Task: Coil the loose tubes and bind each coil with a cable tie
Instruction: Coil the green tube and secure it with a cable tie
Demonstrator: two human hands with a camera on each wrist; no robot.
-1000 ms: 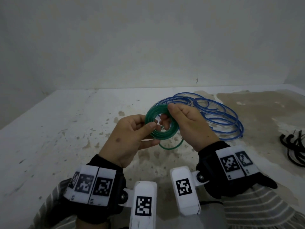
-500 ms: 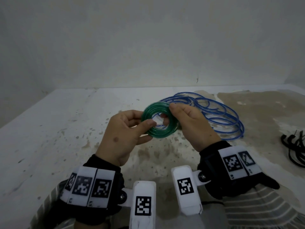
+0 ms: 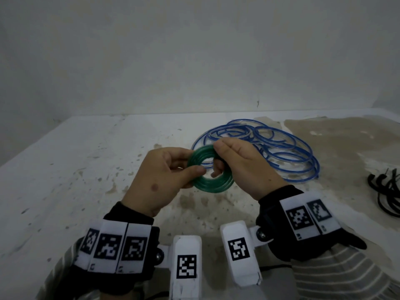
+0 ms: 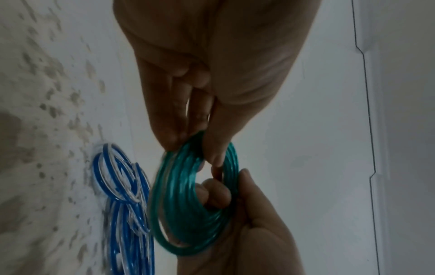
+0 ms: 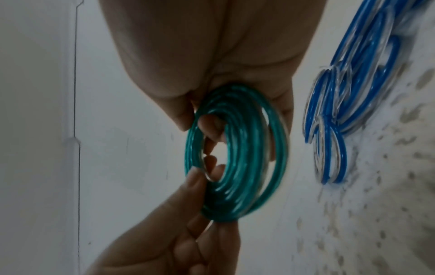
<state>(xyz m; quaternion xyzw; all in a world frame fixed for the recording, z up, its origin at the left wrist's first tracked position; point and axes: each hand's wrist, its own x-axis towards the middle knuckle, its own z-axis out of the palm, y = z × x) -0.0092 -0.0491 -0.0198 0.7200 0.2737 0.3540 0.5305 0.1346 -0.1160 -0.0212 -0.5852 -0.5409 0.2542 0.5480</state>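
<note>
A green tube wound into a tight coil (image 3: 208,181) hangs in the air above the white table (image 3: 65,169), held between both hands. My left hand (image 3: 190,167) pinches the coil's left side with thumb over the rim. My right hand (image 3: 216,161) grips the right side, fingers curled through the centre hole. The left wrist view shows the green coil (image 4: 188,204) pinched by my left hand (image 4: 202,152). In the right wrist view the coil (image 5: 244,158) sits in my right hand (image 5: 212,121). No tie shows on the coil.
A loose blue tube (image 3: 287,146) lies in wide loops on the table just behind my right hand. A bunch of black cable ties (image 3: 387,191) lies at the right edge. A grey wall rises behind the table. Brown stains mark the surface.
The dangling green tail seen a second ago has been wound in, so the coil is now closed and tighter. Both hands shifted slightly on its rim.
</note>
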